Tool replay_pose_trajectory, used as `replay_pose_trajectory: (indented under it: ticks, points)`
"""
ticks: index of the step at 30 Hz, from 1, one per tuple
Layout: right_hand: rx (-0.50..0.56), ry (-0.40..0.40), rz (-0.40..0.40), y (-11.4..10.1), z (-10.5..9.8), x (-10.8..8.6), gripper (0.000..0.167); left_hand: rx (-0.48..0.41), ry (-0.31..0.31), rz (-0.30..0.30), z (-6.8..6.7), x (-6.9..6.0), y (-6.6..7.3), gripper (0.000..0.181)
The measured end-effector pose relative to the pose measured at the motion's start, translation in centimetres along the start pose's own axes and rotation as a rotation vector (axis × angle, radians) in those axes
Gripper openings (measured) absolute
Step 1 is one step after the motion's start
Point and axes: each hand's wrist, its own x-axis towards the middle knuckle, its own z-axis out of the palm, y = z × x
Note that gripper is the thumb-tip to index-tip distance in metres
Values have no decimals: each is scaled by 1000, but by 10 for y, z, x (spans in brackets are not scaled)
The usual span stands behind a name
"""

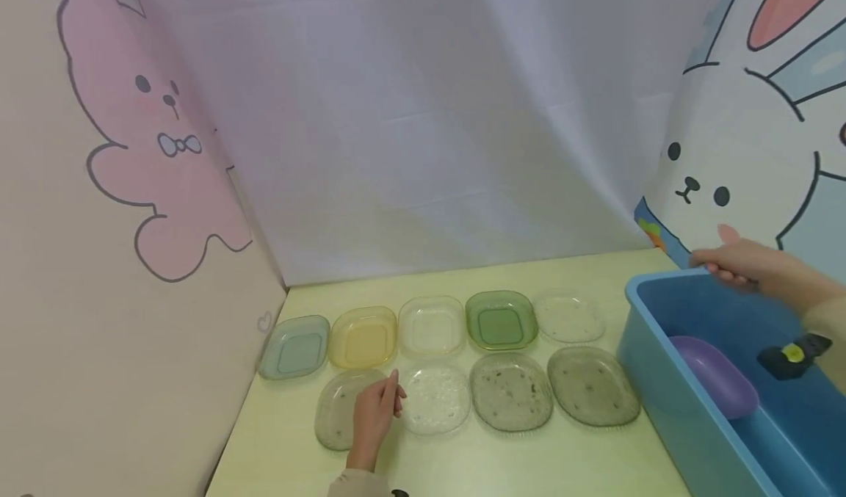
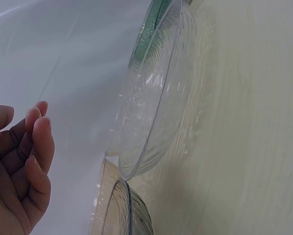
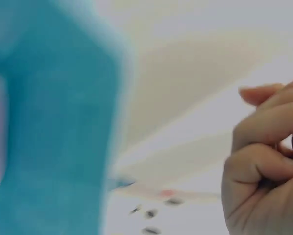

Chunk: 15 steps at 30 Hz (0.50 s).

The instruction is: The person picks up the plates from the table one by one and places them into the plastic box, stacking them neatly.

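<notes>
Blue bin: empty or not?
Not empty. The head view shows a purple dish inside the blue bin, below its rim; part of the bin's interior is cut off by the frame.

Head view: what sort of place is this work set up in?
Probably a small screened-off indoor booth, though I can't tell the wider setting. It shows in the pale tabletop, the creased hanging sheet behind it and the cartoon pink rabbit on the left-hand wall.
</notes>
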Motion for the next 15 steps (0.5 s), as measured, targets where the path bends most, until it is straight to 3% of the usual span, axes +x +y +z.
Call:
replay_pose_trajectory:
  ticks: [2, 6, 9, 13, 15]
  points:
    - [163, 105, -36, -21, -2, -7, 42, 18, -12, 20, 0, 2, 1, 52]
    - [761, 331, -172, -67, 5, -17, 41, 29, -28, 24, -1, 3, 4, 53]
    - [1137, 415, -300, -103, 15, -19, 38, 31, -27, 13, -2, 1, 5, 51]
    - [1346, 438, -431, -146, 33, -15, 38, 24, -21, 9, -2, -1, 5, 51]
    - [1401, 478, -507, -161, 48, -10, 37, 10, -16, 10, 0, -3, 5, 52]
